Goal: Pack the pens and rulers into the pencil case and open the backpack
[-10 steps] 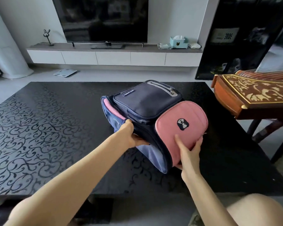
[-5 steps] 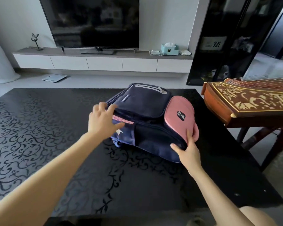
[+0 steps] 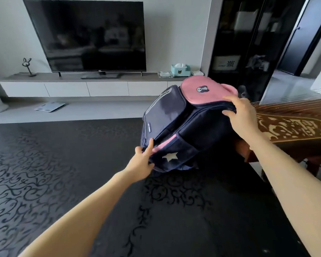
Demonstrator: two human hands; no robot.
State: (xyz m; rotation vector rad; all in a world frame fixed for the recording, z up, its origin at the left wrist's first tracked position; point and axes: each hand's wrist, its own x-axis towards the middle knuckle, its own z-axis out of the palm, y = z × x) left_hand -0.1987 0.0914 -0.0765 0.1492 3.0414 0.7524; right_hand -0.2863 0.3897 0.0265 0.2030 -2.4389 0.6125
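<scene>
A navy backpack [image 3: 191,130] with a pink top flap [image 3: 202,92] and a white star on its side stands tilted at the far right of the black patterned table [image 3: 63,173]. My left hand [image 3: 143,161] grips its lower left corner near the pink stripe. My right hand [image 3: 239,114] holds the upper right edge just below the pink flap. The zips I can see look closed. No pens, rulers or pencil case are in view.
A carved wooden zither [image 3: 293,127] on a stand sits right beside the backpack, past the table's right edge. Behind are a TV [image 3: 89,34] on a low white cabinet [image 3: 82,86], a tissue box [image 3: 180,69] and a dark glass cabinet [image 3: 248,43].
The backpack has been raised from lying flat to standing tilted, with the pink flap now on top. My right hand moved up to its upper edge and my left hand dropped to its lower corner.
</scene>
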